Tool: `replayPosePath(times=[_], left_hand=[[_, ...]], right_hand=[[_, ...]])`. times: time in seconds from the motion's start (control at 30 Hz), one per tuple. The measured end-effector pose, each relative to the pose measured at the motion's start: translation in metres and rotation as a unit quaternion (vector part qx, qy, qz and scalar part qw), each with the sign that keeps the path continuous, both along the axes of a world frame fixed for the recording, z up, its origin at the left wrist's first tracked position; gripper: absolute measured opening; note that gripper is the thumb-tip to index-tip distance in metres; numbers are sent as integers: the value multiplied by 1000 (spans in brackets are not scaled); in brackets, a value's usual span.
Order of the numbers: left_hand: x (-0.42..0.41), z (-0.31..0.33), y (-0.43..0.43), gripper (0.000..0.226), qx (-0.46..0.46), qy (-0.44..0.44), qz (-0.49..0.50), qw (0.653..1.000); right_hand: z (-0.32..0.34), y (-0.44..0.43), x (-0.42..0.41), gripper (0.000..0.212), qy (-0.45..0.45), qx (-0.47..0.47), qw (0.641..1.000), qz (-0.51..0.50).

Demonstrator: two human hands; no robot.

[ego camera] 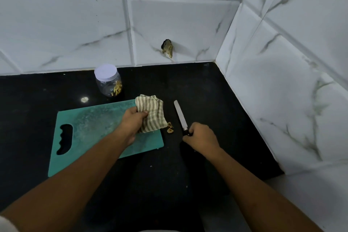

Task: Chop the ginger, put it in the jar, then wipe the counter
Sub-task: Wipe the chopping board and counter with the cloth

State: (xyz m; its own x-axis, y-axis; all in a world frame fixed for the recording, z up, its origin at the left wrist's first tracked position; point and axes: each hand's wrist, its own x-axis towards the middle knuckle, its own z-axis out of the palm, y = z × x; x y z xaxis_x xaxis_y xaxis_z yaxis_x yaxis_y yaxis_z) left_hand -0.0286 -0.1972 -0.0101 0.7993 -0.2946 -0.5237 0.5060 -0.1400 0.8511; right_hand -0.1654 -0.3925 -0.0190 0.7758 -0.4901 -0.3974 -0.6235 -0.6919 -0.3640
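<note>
Left hand (132,121): fingers bunched around a striped cloth (152,116), pressed on the right end of the teal cutting board (88,130).
Right hand (200,135): fingers wrapped around the handle of a knife (181,117), blade flat on the black counter (207,88), pointing away.
Ginger scraps (170,127): on the counter, between cloth and knife.
Jar (109,81): lid on, upright behind the board, chopped ginger (117,88) inside.
</note>
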Motion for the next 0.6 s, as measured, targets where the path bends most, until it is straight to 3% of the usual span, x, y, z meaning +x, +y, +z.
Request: replayPosePath(times=[0.6], left_hand=[[49,4,19,28,-2,-35,78,996]], right_hand=[[6,-14,158,22,-87,-62,993,58]])
